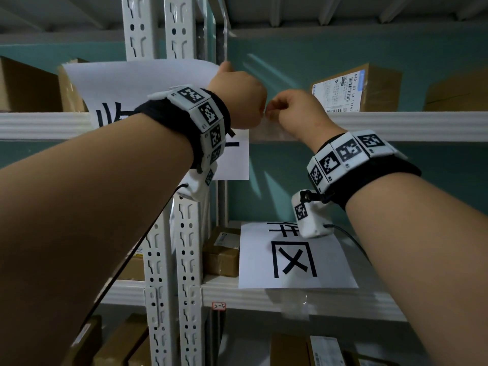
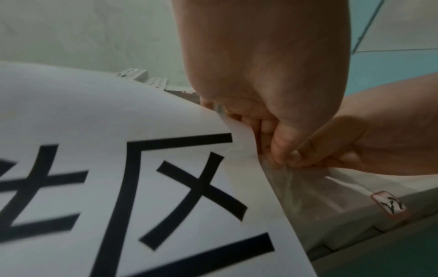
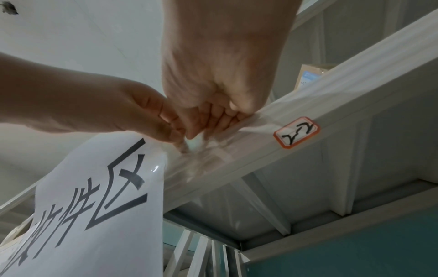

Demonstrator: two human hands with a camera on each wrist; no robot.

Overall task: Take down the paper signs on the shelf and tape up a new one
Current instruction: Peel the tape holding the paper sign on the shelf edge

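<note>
A white paper sign point(image 1: 137, 83) with large black characters hangs across the shelf upright and the white shelf beam point(image 1: 396, 125). My left hand point(image 1: 257, 112) is curled into a fist and grips the sign's right edge point(image 2: 237, 127). Right beside it, my right hand point(image 1: 272, 110) pinches a strip of clear tape point(image 3: 201, 155) that sticks to the beam's front. In the left wrist view the right hand's fingertips point(image 2: 294, 159) hold the crinkled tape point(image 2: 296, 187) just below my left fingers point(image 2: 267, 135). The two hands nearly touch.
A second printed sign point(image 1: 293, 257) lies flat on the lower shelf. Cardboard boxes point(image 1: 361, 88) stand on the upper shelf behind the beam and more sit below. A small red-edged label point(image 3: 296, 133) is stuck on the beam right of the tape. Perforated white uprights point(image 1: 174, 247) stand left of centre.
</note>
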